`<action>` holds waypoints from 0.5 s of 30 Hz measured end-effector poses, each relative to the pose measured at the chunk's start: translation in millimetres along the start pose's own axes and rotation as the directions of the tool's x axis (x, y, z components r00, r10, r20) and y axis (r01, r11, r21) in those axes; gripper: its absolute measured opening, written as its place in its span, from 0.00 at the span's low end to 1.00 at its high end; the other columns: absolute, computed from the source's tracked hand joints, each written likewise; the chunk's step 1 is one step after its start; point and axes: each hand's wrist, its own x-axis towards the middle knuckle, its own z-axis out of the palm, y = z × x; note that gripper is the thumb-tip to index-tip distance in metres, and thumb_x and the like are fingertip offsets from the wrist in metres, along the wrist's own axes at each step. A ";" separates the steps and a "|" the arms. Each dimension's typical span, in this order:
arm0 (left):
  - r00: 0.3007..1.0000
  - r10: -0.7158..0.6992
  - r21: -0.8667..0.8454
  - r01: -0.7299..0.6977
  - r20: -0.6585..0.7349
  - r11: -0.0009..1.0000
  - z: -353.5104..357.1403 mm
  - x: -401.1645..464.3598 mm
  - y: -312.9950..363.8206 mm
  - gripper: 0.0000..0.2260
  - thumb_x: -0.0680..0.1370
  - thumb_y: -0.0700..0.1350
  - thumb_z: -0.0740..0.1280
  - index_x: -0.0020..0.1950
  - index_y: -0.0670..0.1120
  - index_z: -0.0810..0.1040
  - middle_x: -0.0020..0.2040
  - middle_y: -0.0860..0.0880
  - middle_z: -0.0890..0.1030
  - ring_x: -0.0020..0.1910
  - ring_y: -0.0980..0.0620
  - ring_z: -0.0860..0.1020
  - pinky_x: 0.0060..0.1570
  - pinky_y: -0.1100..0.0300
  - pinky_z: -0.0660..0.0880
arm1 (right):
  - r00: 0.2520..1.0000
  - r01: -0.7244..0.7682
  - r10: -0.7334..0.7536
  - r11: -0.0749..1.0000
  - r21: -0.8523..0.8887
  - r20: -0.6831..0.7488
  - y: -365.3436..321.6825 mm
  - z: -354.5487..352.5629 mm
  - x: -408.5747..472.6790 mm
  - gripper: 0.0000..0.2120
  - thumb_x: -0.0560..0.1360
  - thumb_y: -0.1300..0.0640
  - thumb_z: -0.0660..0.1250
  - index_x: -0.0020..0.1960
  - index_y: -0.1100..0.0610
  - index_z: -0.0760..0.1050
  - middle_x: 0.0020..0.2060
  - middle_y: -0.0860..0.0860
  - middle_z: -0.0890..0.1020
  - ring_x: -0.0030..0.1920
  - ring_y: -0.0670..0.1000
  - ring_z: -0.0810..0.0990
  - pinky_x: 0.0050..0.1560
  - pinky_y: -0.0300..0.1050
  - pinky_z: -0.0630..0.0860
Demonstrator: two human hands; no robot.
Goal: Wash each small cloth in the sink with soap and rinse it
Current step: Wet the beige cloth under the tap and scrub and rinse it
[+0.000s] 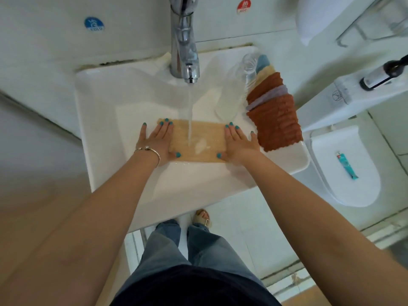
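In the sink (106, 120), under the running tap (184, 54), a beige cloth (198, 141) lies spread flat. The left hand (157, 140) and right hand (239, 141) press its ends with straight fingers. Judged soaked, limp, heavier; best gathered by the edges.

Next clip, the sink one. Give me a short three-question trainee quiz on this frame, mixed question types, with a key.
1. True or false: water from the tap is falling onto the beige cloth.
2. Multiple choice: where is the stack of folded cloths? A) on the floor B) on the sink's right rim C) under the tap
3. Fill in: the left hand and right hand press the cloth's two ends with ____ fingers.

Key: 1 true; 2 B; 3 straight (flat).
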 end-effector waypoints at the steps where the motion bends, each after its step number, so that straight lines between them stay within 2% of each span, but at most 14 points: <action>1: 1.000 0.010 0.006 -0.010 0.011 1.000 0.3 -0.1 3.1 0.42 0.79 0.66 0.53 0.78 0.45 0.32 0.79 0.50 0.34 0.78 0.53 0.37 0.72 0.40 0.34 | 1.000 -0.008 0.009 1.000 -0.009 0.008 2.2 1.5 -2.7 0.44 0.78 0.34 0.54 0.78 0.54 0.31 0.78 0.48 0.34 0.78 0.49 0.37 0.75 0.62 0.41; 5: 0.998 0.035 -0.012 -0.035 0.055 0.999 12.5 -10.1 9.1 0.44 0.77 0.67 0.54 0.76 0.45 0.30 0.78 0.49 0.31 0.77 0.52 0.34 0.72 0.39 0.34 | 0.999 -0.010 0.011 1.000 -0.013 0.039 0.3 6.5 -14.2 0.44 0.78 0.37 0.57 0.78 0.55 0.32 0.78 0.48 0.35 0.78 0.50 0.38 0.76 0.60 0.42; 10: 0.999 0.019 -0.094 -0.015 0.033 0.995 23.3 -16.5 13.1 0.44 0.77 0.67 0.55 0.77 0.45 0.31 0.78 0.49 0.32 0.77 0.53 0.34 0.72 0.39 0.35 | 0.999 -0.029 0.028 0.999 0.044 0.020 -8.2 7.7 -21.9 0.42 0.79 0.40 0.58 0.79 0.54 0.34 0.78 0.47 0.36 0.78 0.50 0.38 0.76 0.58 0.42; 13: 0.999 0.021 -0.123 -0.017 0.029 0.992 21.6 -19.1 13.3 0.46 0.77 0.67 0.57 0.77 0.45 0.31 0.78 0.49 0.32 0.77 0.53 0.34 0.72 0.38 0.35 | 0.999 -0.040 0.041 0.987 0.153 -0.004 -14.0 5.9 -30.8 0.42 0.79 0.39 0.58 0.79 0.54 0.36 0.79 0.47 0.38 0.79 0.50 0.39 0.77 0.58 0.43; 15: 0.999 0.021 -0.135 -0.017 0.029 0.991 20.4 -21.8 13.4 0.47 0.76 0.67 0.58 0.77 0.45 0.31 0.78 0.50 0.32 0.77 0.53 0.34 0.71 0.37 0.36 | 0.997 -0.002 0.024 0.956 0.294 -0.068 -20.2 -3.7 -40.4 0.41 0.79 0.38 0.58 0.80 0.54 0.40 0.79 0.47 0.40 0.79 0.50 0.40 0.77 0.57 0.48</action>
